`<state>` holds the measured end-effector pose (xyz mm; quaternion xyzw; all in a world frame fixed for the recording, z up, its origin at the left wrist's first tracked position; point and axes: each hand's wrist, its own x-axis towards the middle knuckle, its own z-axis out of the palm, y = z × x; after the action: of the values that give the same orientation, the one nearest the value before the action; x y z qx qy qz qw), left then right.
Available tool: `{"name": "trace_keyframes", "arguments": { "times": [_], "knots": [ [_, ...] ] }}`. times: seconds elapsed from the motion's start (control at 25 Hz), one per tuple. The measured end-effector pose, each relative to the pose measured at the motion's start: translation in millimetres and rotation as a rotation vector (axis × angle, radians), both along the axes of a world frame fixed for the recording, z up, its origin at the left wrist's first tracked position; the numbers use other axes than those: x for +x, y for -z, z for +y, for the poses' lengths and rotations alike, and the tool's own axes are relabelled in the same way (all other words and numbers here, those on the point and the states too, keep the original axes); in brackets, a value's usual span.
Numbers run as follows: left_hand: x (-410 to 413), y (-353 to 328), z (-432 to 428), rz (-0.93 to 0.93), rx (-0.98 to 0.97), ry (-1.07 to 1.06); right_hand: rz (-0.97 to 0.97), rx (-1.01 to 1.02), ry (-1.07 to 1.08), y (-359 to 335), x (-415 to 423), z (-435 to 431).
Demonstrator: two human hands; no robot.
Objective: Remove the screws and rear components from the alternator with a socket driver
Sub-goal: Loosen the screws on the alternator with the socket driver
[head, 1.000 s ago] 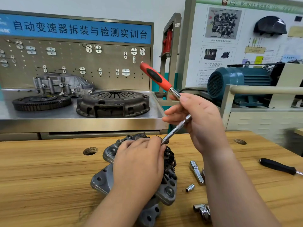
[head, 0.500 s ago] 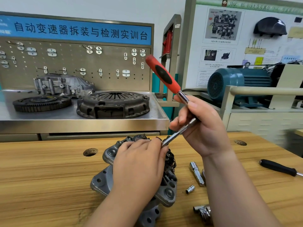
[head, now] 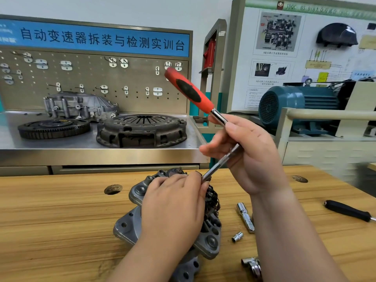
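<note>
The alternator (head: 209,239) sits on the workbench (head: 61,220), close to the person. The left hand (head: 175,210) lies over it with the fingers curled down round the top, holding it steady. The right hand (head: 250,159) pinches the steel shaft of the socket driver (head: 189,90) between thumb and fingers. The red handle is free and leans up to the left.

Change: within the last second the handle tips toward upright, then returns to a lower lean. The right hand's fingers shift on the shaft. The tip stays at the same spot, by the left fingertips.

Judgement: the shaft is probably being rolled in the fingers. This suggests a screw that is already loose and is being run out.

Not visible: the left fingertips hide the driver tip and the screw, so engagement cannot be confirmed. The rear parts are mostly covered.

A loose socket (head: 237,237) and an extension bar (head: 246,217) lie just right of the alternator.
</note>
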<state>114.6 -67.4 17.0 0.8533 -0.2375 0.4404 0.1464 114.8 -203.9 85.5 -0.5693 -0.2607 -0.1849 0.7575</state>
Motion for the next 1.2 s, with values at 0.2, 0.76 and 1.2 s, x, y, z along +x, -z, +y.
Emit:
{"name": "trace_keyframes", "arguments": {
  "times": [0.2, 0.76, 1.2],
  "knots": [
    [-1, -2, -2, 0.0, -0.027, -0.008, 0.044, -0.461, 0.89, 4, 2, 4],
    [-2, -3, -1, 0.01, -0.027, -0.014, 0.028, -0.279, 0.614, 7, 5, -1],
    [-2, -3, 0, 0.021, -0.018, -0.013, 0.032, -0.096, 0.15, 5, 3, -7]
  ]
}}
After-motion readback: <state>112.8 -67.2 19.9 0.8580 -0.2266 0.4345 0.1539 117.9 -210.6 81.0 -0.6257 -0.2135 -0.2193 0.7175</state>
